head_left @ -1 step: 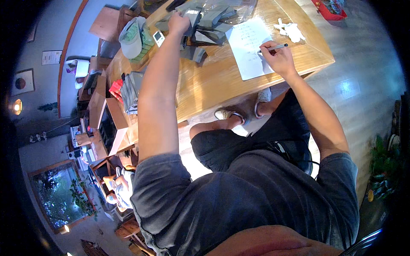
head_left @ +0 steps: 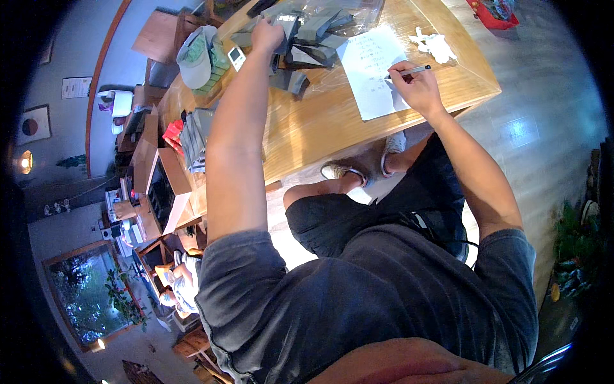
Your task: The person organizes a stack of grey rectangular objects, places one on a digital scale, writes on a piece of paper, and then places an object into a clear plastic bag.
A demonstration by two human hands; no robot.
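Observation:
My right hand is closed around a dark pen. Its tip rests against a sheet of white paper that carries several lines of handwriting. Far forward on the wooden table, my left hand is curled against a heap of flat grey packets. What its fingers hold, if anything, is hidden. A small white device with a dark screen lies just left of my left forearm. More grey packets lie in a stack beyond that forearm, near the table's left edge.
Crumpled white tissue lies right of the paper. A pale cap with green packets sits on the table's left, near a red item. Open cardboard boxes stand at the left. Another person is further off, lower left.

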